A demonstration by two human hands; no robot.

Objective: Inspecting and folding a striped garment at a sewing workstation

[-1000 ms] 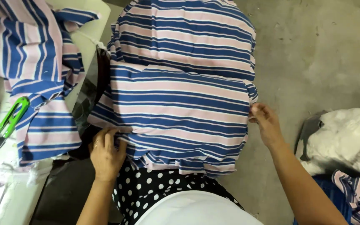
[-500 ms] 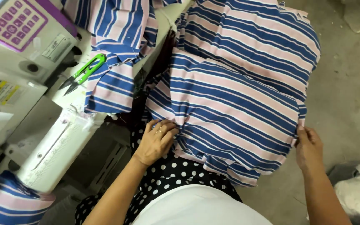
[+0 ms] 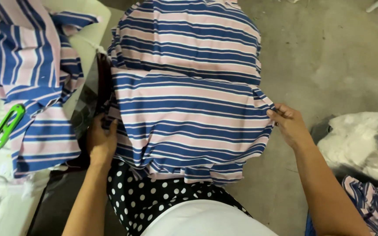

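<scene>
A stack of blue, pink and white striped fabric pieces (image 3: 189, 96) lies over my lap and stretches away from me. My left hand (image 3: 100, 142) grips the stack's left edge, with the fingers tucked under the cloth. On the other side, my right hand (image 3: 288, 124) pinches the right edge of the top piece. My lap below shows a black skirt with white polka dots (image 3: 154, 199).
More striped fabric (image 3: 36, 87) is draped over a white sewing machine (image 3: 5, 205) at the left, with green thread snips (image 3: 3, 131) lying on it. A grey concrete floor (image 3: 329, 57) is at the right. White cloth (image 3: 359, 140) and striped pieces (image 3: 372, 205) lie at lower right.
The view has swung back left, putting the machine's keypad out of sight. My left hand has slid from on top of the fabric to its left edge. My right hand stays on the right edge.
</scene>
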